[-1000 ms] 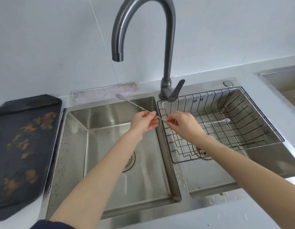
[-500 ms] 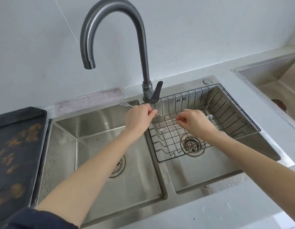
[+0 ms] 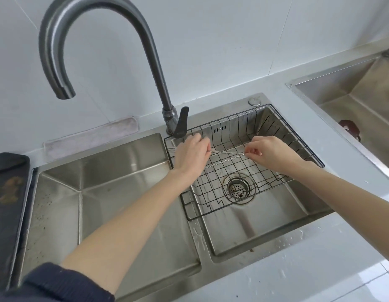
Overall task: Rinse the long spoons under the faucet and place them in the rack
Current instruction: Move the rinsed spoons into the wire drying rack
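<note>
Over the black wire rack in the right sink basin, both my hands hold one long twisted metal spoon. My left hand pinches its left part, and its forked end sticks out at the rack's left rim. My right hand pinches the right part, hiding that end. A second twisted spoon lies on the rack floor just below. The dark curved faucet arches over the left basin, and no water runs from it.
The faucet handle stands just behind my left hand. The left basin holds nothing. A dark stained tray lies at far left, a grey cloth strip behind the sink. Another steel sink sits at right.
Both hands have carried the spoon to the right, from above the divider between the basins to over the rack, and lower towards it. The camera has moved closer.
</note>
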### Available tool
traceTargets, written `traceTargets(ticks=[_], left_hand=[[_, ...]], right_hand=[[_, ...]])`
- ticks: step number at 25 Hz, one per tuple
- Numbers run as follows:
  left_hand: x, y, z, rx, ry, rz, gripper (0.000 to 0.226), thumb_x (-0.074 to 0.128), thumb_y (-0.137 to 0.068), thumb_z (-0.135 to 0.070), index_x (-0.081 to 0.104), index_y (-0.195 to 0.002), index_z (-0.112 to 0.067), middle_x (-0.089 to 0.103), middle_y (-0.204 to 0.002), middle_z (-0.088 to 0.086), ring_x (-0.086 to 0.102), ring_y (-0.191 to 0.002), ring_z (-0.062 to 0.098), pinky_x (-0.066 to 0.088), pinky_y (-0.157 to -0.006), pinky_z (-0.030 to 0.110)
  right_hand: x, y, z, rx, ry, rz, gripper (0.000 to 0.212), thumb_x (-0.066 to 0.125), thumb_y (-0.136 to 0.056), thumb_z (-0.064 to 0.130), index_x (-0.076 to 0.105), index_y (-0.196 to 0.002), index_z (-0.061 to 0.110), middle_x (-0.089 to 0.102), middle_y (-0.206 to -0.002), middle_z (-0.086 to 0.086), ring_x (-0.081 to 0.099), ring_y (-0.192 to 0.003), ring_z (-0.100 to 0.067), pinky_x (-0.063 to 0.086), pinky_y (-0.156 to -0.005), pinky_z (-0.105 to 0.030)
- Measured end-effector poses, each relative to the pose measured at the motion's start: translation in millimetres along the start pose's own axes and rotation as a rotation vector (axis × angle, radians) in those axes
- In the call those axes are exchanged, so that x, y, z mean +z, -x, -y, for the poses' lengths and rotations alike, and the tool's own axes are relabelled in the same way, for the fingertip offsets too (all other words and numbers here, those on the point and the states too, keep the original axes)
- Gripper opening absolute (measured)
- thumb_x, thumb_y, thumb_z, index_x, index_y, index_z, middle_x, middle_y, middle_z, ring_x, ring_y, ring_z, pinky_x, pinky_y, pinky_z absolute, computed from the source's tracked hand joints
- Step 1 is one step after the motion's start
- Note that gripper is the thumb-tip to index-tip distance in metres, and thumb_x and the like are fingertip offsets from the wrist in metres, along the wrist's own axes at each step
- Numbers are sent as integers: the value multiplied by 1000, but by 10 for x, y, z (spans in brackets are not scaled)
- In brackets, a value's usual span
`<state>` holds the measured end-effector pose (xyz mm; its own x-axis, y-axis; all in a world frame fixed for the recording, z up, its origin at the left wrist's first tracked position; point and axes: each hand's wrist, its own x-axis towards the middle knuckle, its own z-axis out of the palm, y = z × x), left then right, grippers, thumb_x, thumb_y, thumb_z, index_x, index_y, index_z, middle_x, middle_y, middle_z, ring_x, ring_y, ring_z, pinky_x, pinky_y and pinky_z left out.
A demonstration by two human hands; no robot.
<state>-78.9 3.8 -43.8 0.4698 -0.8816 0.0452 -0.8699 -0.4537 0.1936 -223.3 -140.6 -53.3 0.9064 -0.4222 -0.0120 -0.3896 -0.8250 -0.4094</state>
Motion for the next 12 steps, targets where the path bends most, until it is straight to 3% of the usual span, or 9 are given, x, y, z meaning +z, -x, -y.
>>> traceTargets(ticks=[5,12], left_hand=[[340,-40,-128,-7,43,102,29,47,-94,-15,55,-122,-12,53,-123,7,48,-112,23,42,-92,31],[726,26,-177,11,57,270,43,40,-95,-17,41,-138,-13,47,-134,7,43,-122,23,36,-104,34]], right_hand=[[111,-46,-322,69,53,58,18,58,-88,20,70,-96,9,49,-81,5,60,-83,-29,48,-73,-36],[347,-142,-609,151,92,120,21,54,-90,20,69,-101,9,63,-101,-9,61,-88,-31,38,-69,-30]])
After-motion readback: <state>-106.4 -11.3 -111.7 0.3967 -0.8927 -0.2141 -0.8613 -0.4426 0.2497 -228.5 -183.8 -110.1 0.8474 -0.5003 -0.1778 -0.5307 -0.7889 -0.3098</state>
